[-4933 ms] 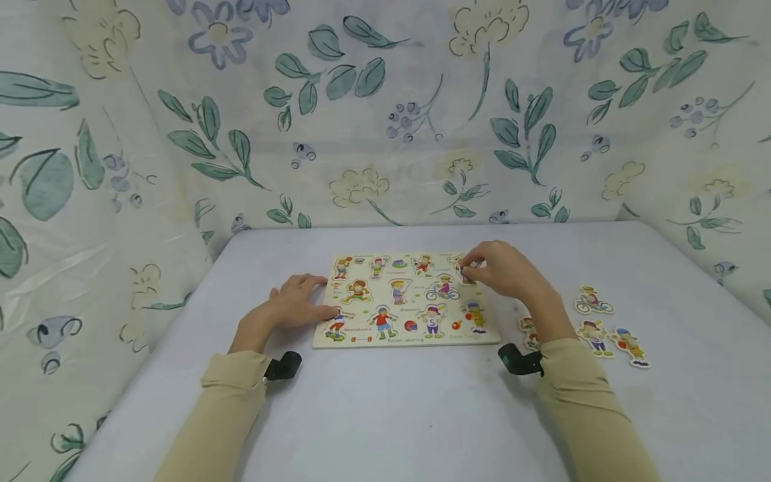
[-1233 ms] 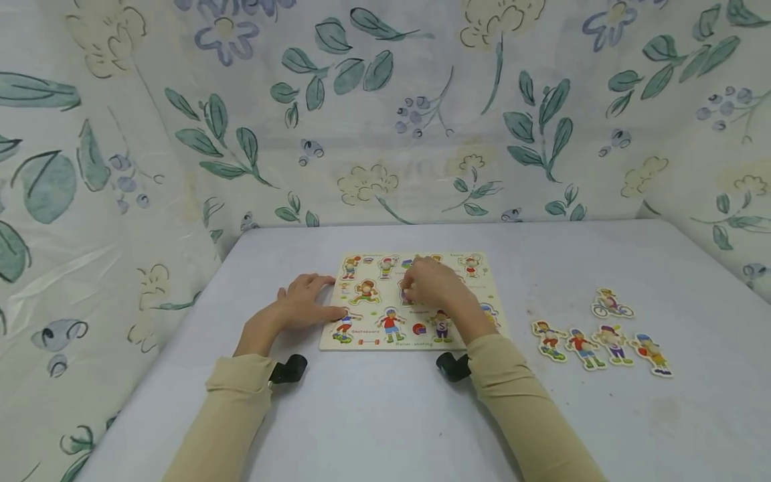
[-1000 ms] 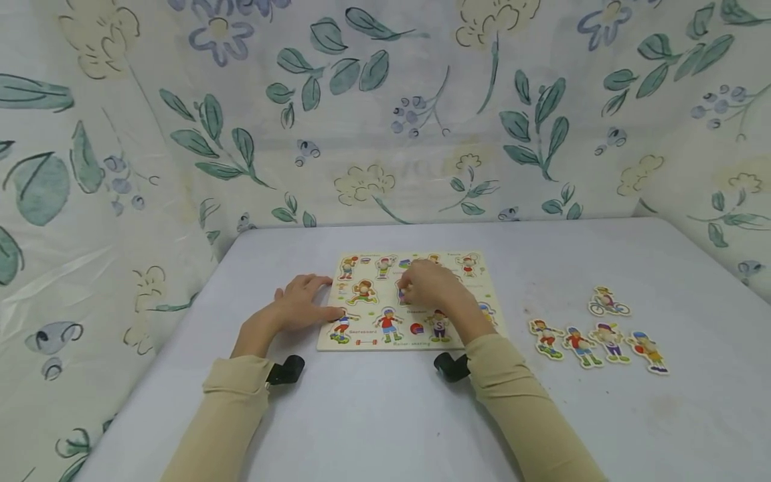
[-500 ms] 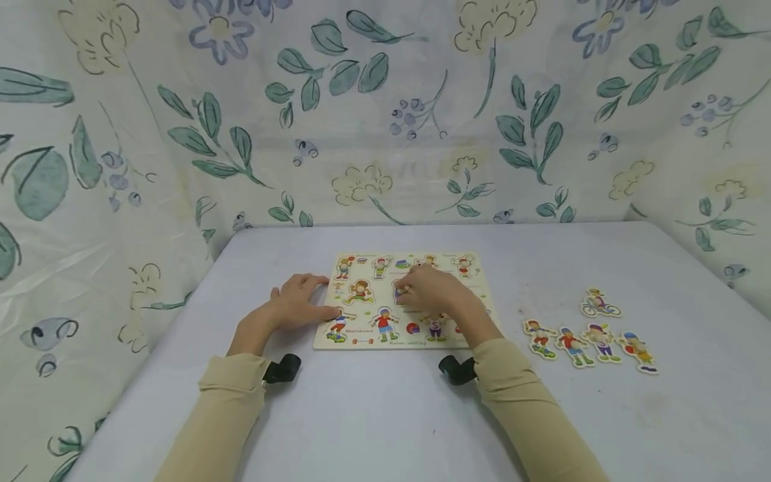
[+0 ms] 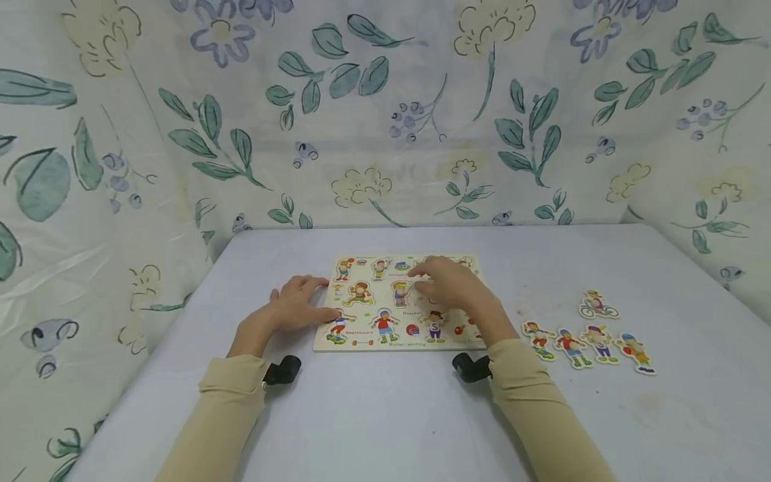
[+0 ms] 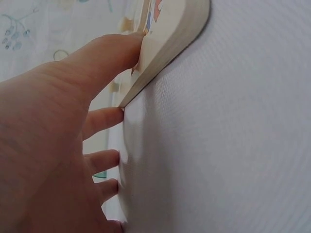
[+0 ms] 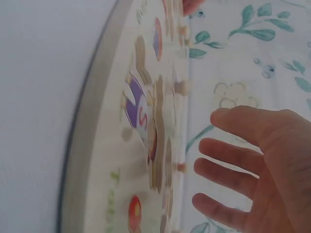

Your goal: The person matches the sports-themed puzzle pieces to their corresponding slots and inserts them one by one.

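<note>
The left hand (image 5: 292, 304), fingers extended, rests on the left edge of the board (image 5: 382, 291), flat on the table (image 5: 361, 415), while the right hand (image 5: 452, 284), released, hovers beside the fishing piece (image 5: 400, 294).

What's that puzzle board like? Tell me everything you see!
The puzzle board is a cream rectangle with a thick edge that looks wooden. It shows colourful sporty figures and printed words like Skateboard. Some figure shapes are hollow, and small knobs stick up elsewhere. It lies flat on the white table. The left hand rests its thumb on the left side; the right hand hovers above.
</note>
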`<state>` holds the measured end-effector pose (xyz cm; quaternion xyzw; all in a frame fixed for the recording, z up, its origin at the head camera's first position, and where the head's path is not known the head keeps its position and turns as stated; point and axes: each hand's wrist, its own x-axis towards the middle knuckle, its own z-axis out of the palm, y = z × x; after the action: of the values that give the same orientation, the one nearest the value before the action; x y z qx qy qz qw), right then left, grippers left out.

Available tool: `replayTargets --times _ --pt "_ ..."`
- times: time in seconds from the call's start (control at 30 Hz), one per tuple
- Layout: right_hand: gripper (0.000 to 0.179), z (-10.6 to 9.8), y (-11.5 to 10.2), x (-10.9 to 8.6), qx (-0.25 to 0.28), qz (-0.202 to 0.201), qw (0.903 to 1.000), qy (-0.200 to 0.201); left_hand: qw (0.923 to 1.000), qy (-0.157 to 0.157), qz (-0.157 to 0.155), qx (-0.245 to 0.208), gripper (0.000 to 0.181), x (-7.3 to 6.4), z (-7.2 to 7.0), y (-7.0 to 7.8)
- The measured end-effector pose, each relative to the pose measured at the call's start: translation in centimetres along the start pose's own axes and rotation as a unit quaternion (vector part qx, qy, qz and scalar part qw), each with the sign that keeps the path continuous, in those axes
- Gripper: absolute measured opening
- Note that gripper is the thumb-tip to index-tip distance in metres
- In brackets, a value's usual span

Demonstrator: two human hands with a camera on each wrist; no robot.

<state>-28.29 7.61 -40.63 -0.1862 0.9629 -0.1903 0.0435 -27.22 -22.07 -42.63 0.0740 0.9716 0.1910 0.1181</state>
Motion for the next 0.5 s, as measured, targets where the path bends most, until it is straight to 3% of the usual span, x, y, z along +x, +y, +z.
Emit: replayTargets --times 0.27,0.5 --pt "0.035 -1.3 2.4 -1.0 -0.008 0.025 0.9992 0.031 1.0 0.002 -0.004 0.005 0.082 0.0 0.0 0.1" --pt "0.037 -2.8 4.6 -2.0 0.027 0.025 0.9983 0.045 1.0 0.003 0.001 0.003 0.083 -0.1 0.0 0.1"
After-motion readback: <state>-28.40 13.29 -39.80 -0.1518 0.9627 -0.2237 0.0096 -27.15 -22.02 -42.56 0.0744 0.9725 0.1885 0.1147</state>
